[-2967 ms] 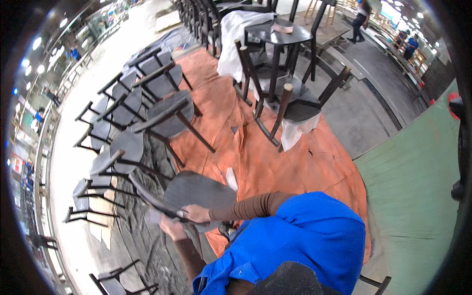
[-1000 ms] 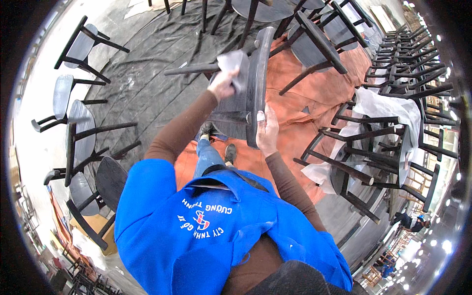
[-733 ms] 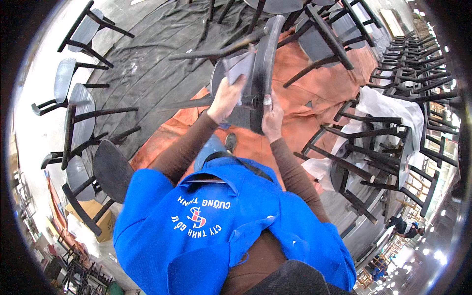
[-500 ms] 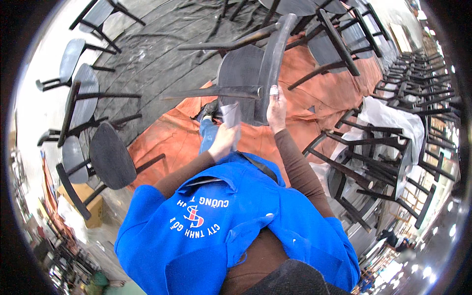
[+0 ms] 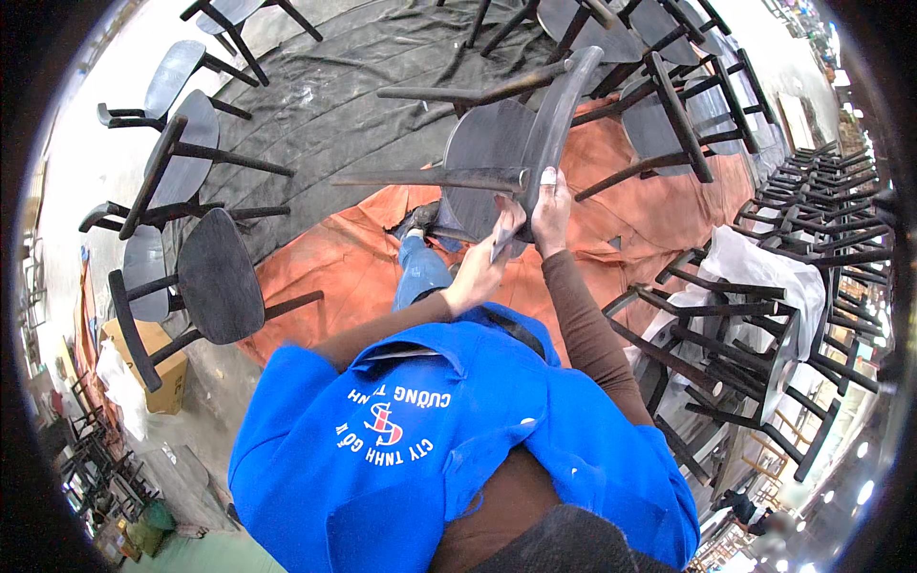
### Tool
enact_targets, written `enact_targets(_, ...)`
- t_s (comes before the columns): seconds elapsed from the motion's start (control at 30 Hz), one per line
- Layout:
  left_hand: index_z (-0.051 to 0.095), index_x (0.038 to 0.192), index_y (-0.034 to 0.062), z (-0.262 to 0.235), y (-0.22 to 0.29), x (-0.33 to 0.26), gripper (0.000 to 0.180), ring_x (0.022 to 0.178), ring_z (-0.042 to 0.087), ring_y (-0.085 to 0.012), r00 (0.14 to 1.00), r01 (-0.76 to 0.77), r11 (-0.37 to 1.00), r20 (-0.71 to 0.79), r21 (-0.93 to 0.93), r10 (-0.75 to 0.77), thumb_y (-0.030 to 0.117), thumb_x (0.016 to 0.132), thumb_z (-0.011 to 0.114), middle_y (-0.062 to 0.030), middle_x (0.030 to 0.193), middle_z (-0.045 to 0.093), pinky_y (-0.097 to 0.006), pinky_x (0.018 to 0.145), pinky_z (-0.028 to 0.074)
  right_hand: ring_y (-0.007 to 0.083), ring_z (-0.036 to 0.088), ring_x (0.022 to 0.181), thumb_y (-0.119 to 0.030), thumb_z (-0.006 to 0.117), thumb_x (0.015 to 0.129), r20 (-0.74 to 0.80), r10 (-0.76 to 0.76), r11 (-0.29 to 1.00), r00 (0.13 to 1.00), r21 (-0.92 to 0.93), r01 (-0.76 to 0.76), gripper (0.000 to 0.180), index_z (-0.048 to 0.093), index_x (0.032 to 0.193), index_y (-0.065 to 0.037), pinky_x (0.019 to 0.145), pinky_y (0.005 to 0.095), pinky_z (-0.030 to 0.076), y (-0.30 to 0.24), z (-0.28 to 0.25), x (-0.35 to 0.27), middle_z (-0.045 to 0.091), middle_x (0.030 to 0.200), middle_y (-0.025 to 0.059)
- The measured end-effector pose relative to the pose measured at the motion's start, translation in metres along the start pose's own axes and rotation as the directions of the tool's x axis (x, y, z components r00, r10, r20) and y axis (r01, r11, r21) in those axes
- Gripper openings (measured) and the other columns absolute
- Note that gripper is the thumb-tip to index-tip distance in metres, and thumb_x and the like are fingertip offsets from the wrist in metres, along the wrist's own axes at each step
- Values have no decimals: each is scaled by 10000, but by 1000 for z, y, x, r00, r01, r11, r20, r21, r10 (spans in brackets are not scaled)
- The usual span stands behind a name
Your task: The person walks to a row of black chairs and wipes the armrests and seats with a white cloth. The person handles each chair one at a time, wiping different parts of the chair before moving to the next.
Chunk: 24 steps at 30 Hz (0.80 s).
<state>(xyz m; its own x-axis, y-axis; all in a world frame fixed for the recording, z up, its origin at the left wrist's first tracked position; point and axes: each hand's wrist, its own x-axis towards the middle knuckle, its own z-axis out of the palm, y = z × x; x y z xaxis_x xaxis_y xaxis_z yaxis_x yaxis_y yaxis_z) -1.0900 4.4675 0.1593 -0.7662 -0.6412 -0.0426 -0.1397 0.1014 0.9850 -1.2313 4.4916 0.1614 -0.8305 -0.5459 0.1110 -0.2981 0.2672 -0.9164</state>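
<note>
A dark wooden chair [image 5: 482,153] is held tipped over in front of me, its legs pointing left. My right hand [image 5: 551,215] grips the curved rail [image 5: 559,105] of this chair near its lower end, thumb on top. In my left hand [image 5: 485,256] is a thin grey sheet [image 5: 509,229], folded in the fingers and pressed close to the chair where a leg meets the rail. What kind of sheet it is, I cannot make out.
Dark chairs [image 5: 222,277] stand along the left, with more chairs [image 5: 659,124] at the far right. Stacked chairs [image 5: 731,334] and white plastic wrap [image 5: 764,263] are on my right. Orange sheeting [image 5: 315,263] and a black tarp [image 5: 334,124] cover the floor. A cardboard box [image 5: 158,368] sits at left.
My left hand has moved right and away from me, bringing the grey sheet from beside the seat to the chair's rail. The view has shifted slightly; my right hand keeps its grip.
</note>
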Motion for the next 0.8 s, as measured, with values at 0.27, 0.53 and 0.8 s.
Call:
enact_targets(0.27,237,1408,-4,-19,11,-11,718,1373,177,-341,973,-134,963,215,233,83,-106,720,418,-245,1466,184,-406,1110,204,188,538,731,-351,409,964,80,12,992,997,124,-21,403,536,1058,20,684,326,435,-2,15,2,597,808,110)
enact_targets(0.53,265,1417,77,-36,13,-24,755,1321,298,-350,949,-299,934,167,197,269,-78,718,508,-236,1436,264,-425,1075,285,154,534,899,-333,407,970,141,-100,972,985,226,67,437,488,1206,26,804,300,430,-4,17,1,585,1015,104)
enact_targets(0.8,197,1433,23,-50,2,-21,691,1391,118,-309,953,-295,945,110,143,281,-101,789,413,-177,1496,147,-418,1123,151,160,536,969,-407,396,967,394,211,736,895,539,-411,483,434,1264,-28,860,285,437,9,15,6,547,1124,84)
